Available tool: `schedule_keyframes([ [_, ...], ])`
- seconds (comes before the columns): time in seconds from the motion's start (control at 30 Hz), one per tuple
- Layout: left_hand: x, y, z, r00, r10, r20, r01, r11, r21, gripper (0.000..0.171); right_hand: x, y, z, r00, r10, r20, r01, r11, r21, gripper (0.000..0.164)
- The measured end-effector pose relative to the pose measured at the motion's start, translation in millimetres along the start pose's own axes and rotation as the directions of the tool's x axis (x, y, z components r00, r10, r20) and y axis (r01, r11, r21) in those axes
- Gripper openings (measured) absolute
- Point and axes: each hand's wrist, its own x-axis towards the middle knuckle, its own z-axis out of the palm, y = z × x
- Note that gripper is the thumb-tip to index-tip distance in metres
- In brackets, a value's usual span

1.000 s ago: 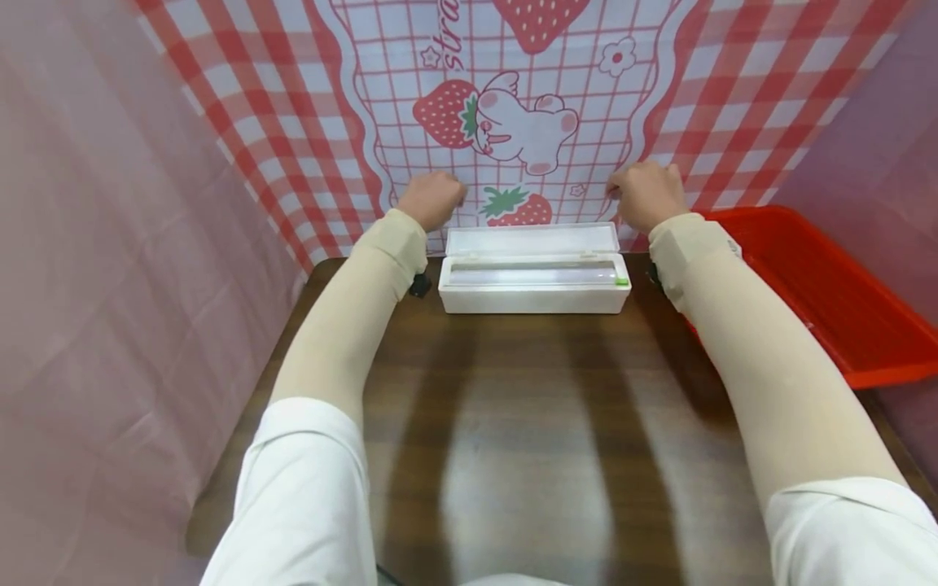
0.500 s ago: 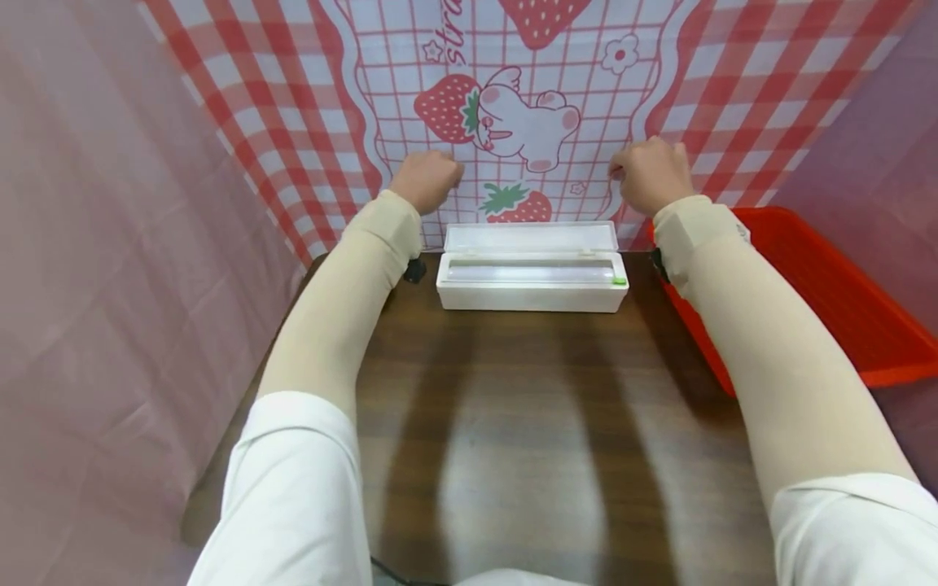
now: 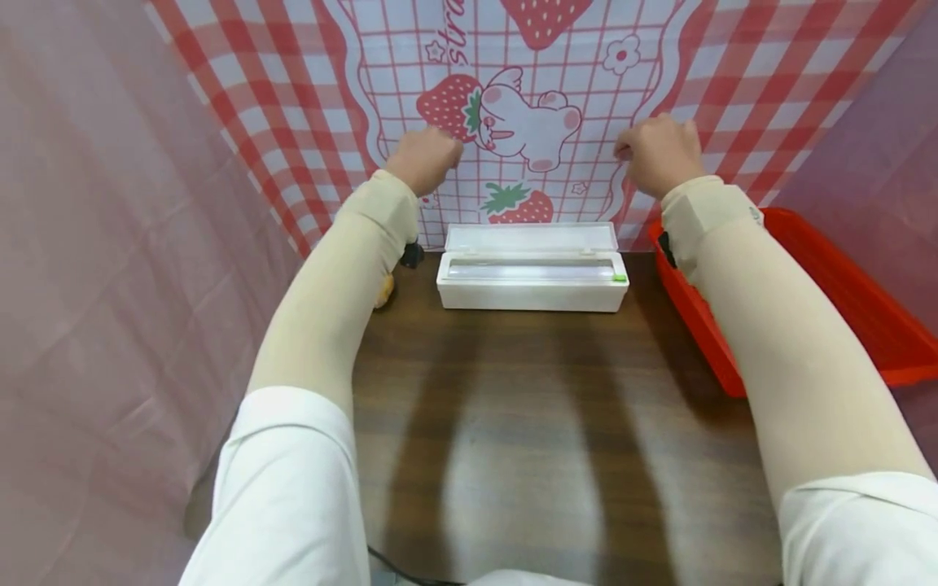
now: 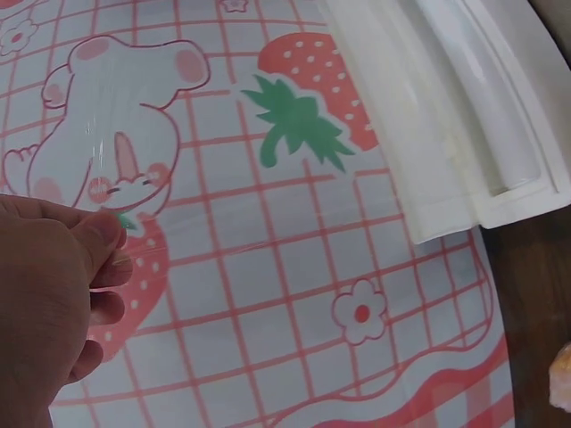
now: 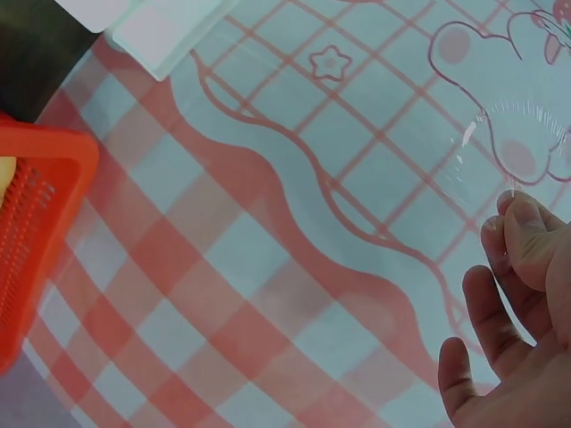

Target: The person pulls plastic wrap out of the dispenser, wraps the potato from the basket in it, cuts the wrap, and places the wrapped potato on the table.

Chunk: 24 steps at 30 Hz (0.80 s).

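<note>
A white cling film dispenser (image 3: 532,296) sits at the table's back edge, its clear lid (image 3: 531,238) raised. Inside lies a pale roll (image 4: 486,98); a small green piece (image 3: 620,277) shows at its right end. Transparent cling film (image 5: 464,152) gives off faint glints between the hands and is hard to see elsewhere. My left hand (image 3: 425,159) pinches one corner of it between thumb and forefinger, above and left of the dispenser. At the other corner, my right hand (image 3: 663,155) pinches with thumb and forefinger, its other fingers loosely bent in the right wrist view.
A red plastic basket (image 3: 699,334) stands to the right, partly behind the right forearm. Behind the left forearm, a yellow-orange item (image 3: 384,291) peeks out. Strawberry-print checked cloth (image 3: 528,191) hangs behind the brown wooden table (image 3: 528,391). Pink curtains (image 3: 132,325) flank it.
Both hands have risen and moved slightly apart, still pinching the cling film. The dispenser stays nearly in place. The yellow-orange item has come into view beside the left forearm.
</note>
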Motion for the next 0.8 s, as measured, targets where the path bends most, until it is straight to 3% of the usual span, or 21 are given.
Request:
schedule_keyframes([
  [0.37, -3.4, -1.5, -19.4, 0.999, -0.048, -0.020, 0.049, 0.998, 0.037, 0.028, 0.7, -5.2, -15.4, 0.997, -0.021, -0.068, 0.020, 1.000, -0.010, 0.035],
  [0.8, -4.3, -4.9, -38.9, 0.998, -0.034, -0.043, 0.035, 0.999, 0.023, 0.028, 0.1, -7.9, -32.4, 0.996, -0.035, -0.085, 0.035, 0.999, -0.011, 0.033],
])
